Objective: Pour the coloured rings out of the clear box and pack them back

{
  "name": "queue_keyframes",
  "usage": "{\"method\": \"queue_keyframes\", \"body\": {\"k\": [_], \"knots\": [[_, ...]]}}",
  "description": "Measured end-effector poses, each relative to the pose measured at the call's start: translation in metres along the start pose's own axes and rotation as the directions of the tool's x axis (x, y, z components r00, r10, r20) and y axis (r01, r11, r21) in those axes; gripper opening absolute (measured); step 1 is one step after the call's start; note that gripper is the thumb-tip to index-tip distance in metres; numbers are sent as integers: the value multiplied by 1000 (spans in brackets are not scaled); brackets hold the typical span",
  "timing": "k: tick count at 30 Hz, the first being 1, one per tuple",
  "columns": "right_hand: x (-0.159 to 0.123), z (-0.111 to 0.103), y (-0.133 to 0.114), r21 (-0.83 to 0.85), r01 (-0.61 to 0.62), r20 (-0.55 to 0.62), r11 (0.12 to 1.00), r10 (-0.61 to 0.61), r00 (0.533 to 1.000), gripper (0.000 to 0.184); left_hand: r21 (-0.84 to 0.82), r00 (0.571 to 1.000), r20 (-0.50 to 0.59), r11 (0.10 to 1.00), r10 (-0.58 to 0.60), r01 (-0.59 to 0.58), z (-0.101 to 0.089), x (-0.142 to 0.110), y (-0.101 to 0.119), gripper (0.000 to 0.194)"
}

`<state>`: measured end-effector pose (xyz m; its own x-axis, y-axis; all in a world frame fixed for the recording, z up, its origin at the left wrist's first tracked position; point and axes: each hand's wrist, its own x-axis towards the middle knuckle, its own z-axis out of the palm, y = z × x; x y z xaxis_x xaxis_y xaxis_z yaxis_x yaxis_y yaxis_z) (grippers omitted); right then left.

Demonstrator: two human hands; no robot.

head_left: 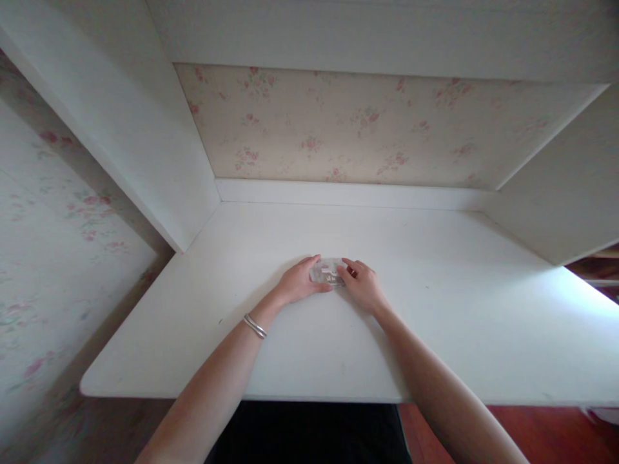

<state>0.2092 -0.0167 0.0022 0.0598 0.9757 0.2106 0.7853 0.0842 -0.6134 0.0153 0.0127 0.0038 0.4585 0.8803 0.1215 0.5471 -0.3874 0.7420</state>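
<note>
A small clear plastic box (327, 272) with whitish pieces showing through it lies on the white desk (309, 361). My left hand (300, 281) grips its left end, fingers along the far side and thumb along the near side. At the right end is my right hand (362, 283), its fingers curled and touching the box's top and edge. What the whitish pieces are is too small to make out. A silver bangle (255, 326) circles my left wrist.
White panels stand at the desk's left (145, 129) and right (556, 187), with a shelf board (387, 38) overhead. Behind is floral wallpaper (338, 129). The desk's front edge runs just before my body.
</note>
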Motion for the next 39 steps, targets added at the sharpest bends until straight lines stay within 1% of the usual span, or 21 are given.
{"method": "queue_keyframes", "body": {"k": [2, 4, 9, 13, 16, 19, 24, 28, 32, 36, 39], "knots": [[0, -1, -1, -5, 2, 16, 1000, -2, 1000, 43, 13, 1000, 17, 1000, 1, -1, 0, 0, -1, 92], [-1, -1, -2, -9, 8, 33, 1000, -8, 999, 46, 24, 1000, 20, 1000, 2, -2, 1, 0, -2, 94], [-3, -1, -6, 26, -13, 54, 1000, 12, 998, 61, 47, 1000, 12, 999, 7, -7, 1, 0, 0, 86], [-5, -3, -9, 60, -10, 83, 998, 5, 996, 64, 62, 1000, 21, 998, 11, -12, 0, 0, 1, 83], [-4, -5, -10, 70, -61, 112, 996, 53, 992, 66, 66, 1000, 15, 998, 16, -17, -1, -1, 2, 83], [-4, -6, -10, 85, -90, 99, 992, 81, 992, 65, 73, 1000, 14, 997, 13, -14, -1, -1, 2, 82], [-4, -6, -10, 117, -85, 56, 989, 78, 995, 61, 82, 1000, 12, 996, 19, -20, 1, -1, 0, 83], [-3, -6, -9, 145, -82, 56, 986, 75, 996, 59, 87, 999, -5, 996, 31, -31, 2, 0, -1, 83], [-3, -6, -10, 137, -79, 58, 987, 71, 996, 59, 71, 1000, -9, 997, 22, -21, 2, -2, 1, 81], [-4, -6, -9, 121, -71, 52, 990, 65, 996, 59, 68, 1000, 1, 998, 13, -13, 0, -2, 2, 82], [-4, -6, -8, 106, -98, 68, 989, 91, 993, 58, 76, 1000, 19, 997, 12, -14, -1, -1, 1, 82]]}}
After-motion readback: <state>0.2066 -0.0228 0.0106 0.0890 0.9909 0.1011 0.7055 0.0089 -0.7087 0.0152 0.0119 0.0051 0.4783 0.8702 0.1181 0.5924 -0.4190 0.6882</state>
